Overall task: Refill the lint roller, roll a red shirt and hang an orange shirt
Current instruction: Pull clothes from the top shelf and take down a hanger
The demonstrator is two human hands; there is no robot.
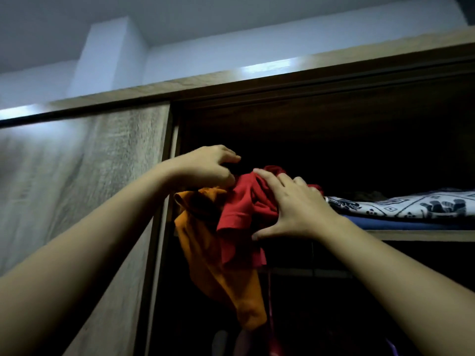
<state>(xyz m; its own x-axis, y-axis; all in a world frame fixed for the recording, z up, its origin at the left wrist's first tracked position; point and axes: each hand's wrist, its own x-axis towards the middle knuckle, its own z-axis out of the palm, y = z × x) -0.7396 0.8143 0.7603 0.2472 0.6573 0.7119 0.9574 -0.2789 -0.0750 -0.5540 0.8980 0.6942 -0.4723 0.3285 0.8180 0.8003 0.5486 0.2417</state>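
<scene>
Red shirt and orange shirt, bunched together at the left end of the wardrobe shelf. Both garments spill over the shelf's front edge; the orange one hangs lowest, well below the shelf. The left grip, above the shelf edge, is narrow and appears to pinch the upper edge of the red cloth. The right grip is wide, with fingers spread over the red bundle and the thumb under it. A patterned folded cloth on a blue one lies further right on the shelf, just beside the right grip. Step in hand, by judgement: fetching the two shirts. The next move calls for drawing both clear of the shelf without dragging the folded stack, then separating red from orange. No lint roller is in view.
</scene>
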